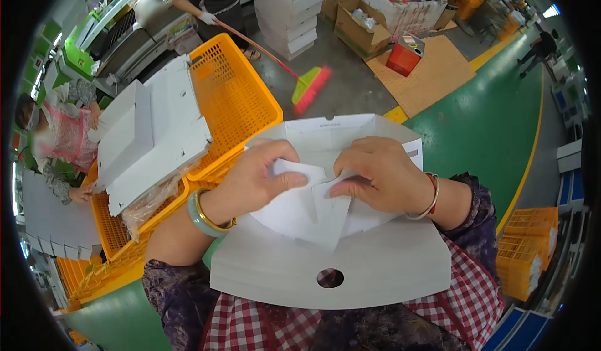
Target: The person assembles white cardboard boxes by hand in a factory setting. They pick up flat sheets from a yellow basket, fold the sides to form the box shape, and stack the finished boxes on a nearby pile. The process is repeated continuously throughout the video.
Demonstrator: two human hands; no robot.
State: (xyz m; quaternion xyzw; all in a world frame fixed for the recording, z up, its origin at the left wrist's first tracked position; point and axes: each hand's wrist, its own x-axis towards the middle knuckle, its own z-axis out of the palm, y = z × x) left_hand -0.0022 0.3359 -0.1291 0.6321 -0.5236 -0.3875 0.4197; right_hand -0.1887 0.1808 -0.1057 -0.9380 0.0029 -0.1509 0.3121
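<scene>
In front of my body lies a partly folded white cardboard box (388, 260), its near flap pierced by a round hole. Folded white card (328, 210) stands up inside it, between my hands. My left hand (266, 174) is closed, pinching an upright edge of this card between thumb and fingers. Opposite it, my right hand (382, 172) is closed too, thumb and fingers pinching another edge of the card. The box's far wall (328, 123) rises behind my fingers. My hands hide part of the card's folds.
Yellow plastic crates (235, 94) stand at my left, flat white box blanks (169, 119) across them. A person in a pink apron (70, 125) touches the blanks. Another person holds a broom (308, 89). White boxes (288, 13) are stacked ahead; a red box (405, 55) sits on brown board.
</scene>
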